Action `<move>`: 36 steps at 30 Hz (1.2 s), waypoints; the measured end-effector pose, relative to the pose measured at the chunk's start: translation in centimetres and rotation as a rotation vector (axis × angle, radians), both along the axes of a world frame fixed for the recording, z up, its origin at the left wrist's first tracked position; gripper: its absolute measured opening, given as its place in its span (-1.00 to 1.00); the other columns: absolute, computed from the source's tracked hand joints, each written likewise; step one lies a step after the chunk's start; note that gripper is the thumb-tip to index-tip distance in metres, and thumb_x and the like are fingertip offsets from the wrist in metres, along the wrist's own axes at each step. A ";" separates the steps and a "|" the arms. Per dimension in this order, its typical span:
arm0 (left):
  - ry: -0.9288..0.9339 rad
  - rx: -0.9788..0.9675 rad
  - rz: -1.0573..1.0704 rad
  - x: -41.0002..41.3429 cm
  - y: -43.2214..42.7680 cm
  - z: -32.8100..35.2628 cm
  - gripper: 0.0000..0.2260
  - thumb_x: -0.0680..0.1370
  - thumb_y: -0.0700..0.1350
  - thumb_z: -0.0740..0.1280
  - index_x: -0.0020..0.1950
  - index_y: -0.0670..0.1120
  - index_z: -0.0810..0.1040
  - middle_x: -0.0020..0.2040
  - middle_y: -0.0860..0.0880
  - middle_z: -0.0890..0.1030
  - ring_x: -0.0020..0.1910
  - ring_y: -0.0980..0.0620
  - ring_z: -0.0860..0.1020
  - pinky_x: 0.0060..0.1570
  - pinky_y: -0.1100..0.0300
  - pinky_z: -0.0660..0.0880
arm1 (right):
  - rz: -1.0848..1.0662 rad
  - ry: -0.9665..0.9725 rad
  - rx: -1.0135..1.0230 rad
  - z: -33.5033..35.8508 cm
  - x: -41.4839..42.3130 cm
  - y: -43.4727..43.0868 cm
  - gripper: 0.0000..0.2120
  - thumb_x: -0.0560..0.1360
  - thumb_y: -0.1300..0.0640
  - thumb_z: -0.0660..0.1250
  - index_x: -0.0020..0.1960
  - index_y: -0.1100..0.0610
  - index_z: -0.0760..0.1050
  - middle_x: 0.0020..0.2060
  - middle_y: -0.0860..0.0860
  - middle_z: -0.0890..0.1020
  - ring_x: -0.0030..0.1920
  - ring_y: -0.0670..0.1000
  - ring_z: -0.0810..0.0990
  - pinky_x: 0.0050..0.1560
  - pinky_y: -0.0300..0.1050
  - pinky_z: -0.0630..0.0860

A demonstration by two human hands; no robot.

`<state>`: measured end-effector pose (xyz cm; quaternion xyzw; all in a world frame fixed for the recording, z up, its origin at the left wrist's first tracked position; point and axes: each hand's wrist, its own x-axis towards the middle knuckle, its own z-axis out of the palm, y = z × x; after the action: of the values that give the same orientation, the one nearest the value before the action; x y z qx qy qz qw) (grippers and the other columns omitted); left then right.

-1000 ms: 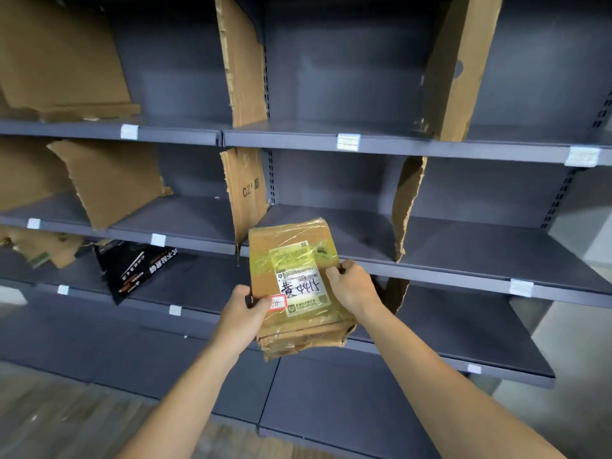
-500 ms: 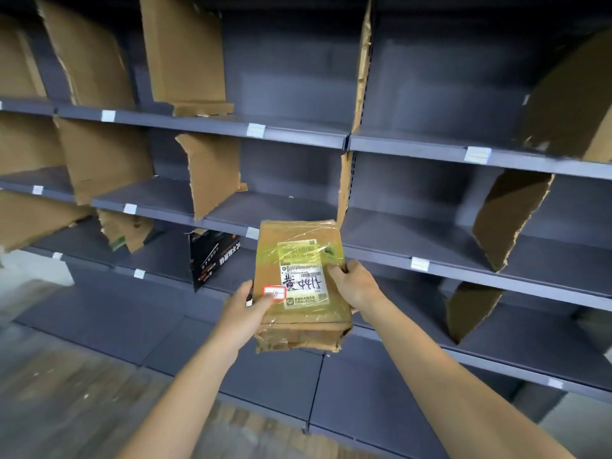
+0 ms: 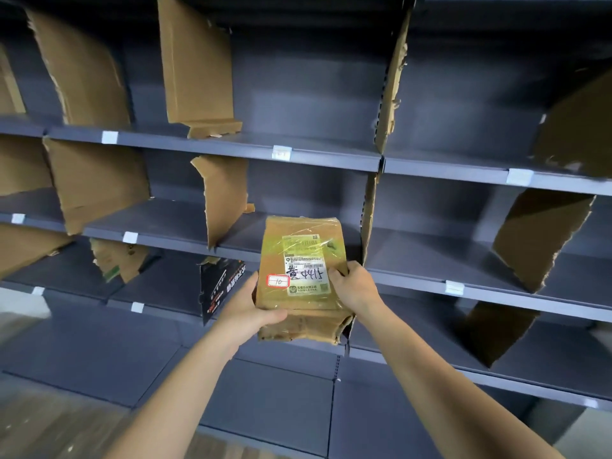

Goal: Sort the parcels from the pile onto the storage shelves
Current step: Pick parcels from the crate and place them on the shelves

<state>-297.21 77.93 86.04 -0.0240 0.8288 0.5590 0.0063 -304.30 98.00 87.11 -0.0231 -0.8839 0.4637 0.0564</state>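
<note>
So my left hand (image 3: 246, 308) and right hand (image 3: 356, 288) clamp one brown parcel (image 3: 303, 279) from either side, not yet shelved, with only a black box (image 3: 220, 286) stored just left of my grip.

Cardboard parcel (image 3: 303, 279) under glossy clear tape; matt grey metal shelves (image 3: 215, 145); torn cardboard dividers (image 3: 195, 61).

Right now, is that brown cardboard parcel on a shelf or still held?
Held: both hands, left hand and right hand, grip the brown cardboard parcel before the shelves.

Torn cardboard dividers (image 3: 198, 61), white label tags (image 3: 281, 152), wood-look floor (image 3: 49, 425) btm left
</note>
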 end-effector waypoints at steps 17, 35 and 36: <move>0.187 -0.022 0.310 -22.2 -2.0 -0.5 -0.74 0.48 -0.08 0.48 0.05 -0.10 0.48 -0.02 -0.04 0.62 0.01 -0.04 0.59 0.00 0.07 0.49 | 0.095 0.060 -0.132 -1.0 -17.3 -1.9 -0.47 0.53 -0.07 0.38 0.44 0.03 0.33 0.25 -0.01 0.32 0.15 -0.07 0.40 0.31 -0.14 0.39; 0.201 -0.011 0.114 -32.2 -5.0 0.3 -0.65 0.52 -0.33 0.13 0.12 -0.09 0.63 0.03 -0.02 0.68 0.04 -0.03 0.60 0.06 0.10 0.51 | -0.251 0.093 0.102 -0.7 -25.8 -6.3 -0.58 0.57 -0.05 0.29 0.34 0.15 0.44 0.17 0.19 0.50 0.06 0.12 0.54 0.13 -0.07 0.50; 0.193 -0.009 0.094 -32.5 -5.2 0.2 -0.64 0.52 -0.33 0.12 0.14 -0.08 0.62 0.03 -0.01 0.67 0.04 -0.03 0.60 0.04 0.12 0.51 | -0.258 0.089 0.116 -0.7 -25.8 -6.4 -0.58 0.58 -0.03 0.28 0.37 0.15 0.43 0.19 0.18 0.49 0.08 0.10 0.50 0.10 -0.14 0.42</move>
<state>-329.68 72.75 86.23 -0.0090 0.8259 0.5548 -0.1001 -330.12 91.58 86.41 -0.1125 -0.8956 0.4012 0.1561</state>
